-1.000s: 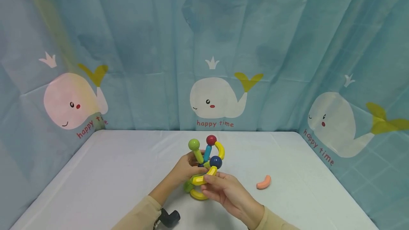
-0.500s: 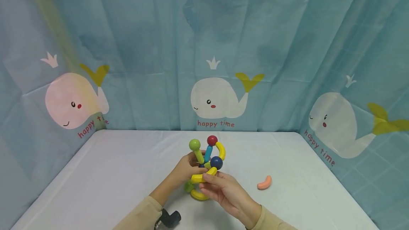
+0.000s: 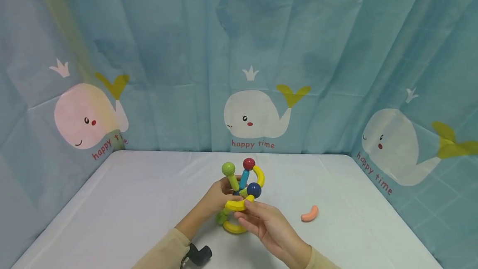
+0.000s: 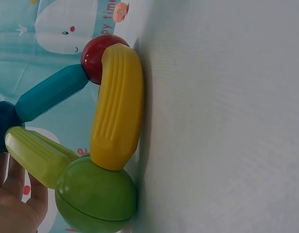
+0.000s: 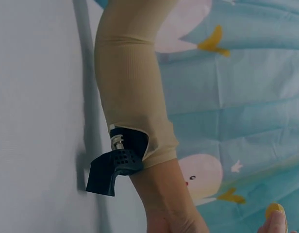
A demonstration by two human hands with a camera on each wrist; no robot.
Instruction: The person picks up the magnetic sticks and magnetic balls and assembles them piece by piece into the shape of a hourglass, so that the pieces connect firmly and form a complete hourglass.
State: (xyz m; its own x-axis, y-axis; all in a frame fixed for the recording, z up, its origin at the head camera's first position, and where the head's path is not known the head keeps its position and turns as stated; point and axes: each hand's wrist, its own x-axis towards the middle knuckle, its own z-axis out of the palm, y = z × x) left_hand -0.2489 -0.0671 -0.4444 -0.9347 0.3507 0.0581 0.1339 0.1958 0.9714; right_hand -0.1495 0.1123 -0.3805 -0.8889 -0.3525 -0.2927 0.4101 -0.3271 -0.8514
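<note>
In the head view, my left hand [image 3: 215, 199] grips the middle of a magnetic ball-and-stick structure, near a dark blue ball [image 4: 5, 126]. On top are a light green ball [image 3: 228, 168], a red ball [image 3: 249, 164] and a curved yellow stick [image 3: 259, 177]. My right hand [image 3: 274, 229] pinches another curved yellow stick [image 3: 235, 206] between thumb and fingers; its far end meets a navy ball [image 3: 254, 190]. Down at the base, a green ball [image 4: 96, 194] joins a curved yellow stick [image 4: 118, 107] close over the white table.
A short curved orange stick [image 3: 310, 214] lies on the white table [image 3: 336, 186] to the right. A black wrist mount [image 5: 115, 170] sits at the left sleeve [image 5: 132, 82]. Blue whale-print curtains [image 3: 179, 74] stand around the table.
My right hand has turned the pinched yellow stick, raising its free end, and the thumb now lies nearer the navy ball. My left hand keeps its grip on the structure.
</note>
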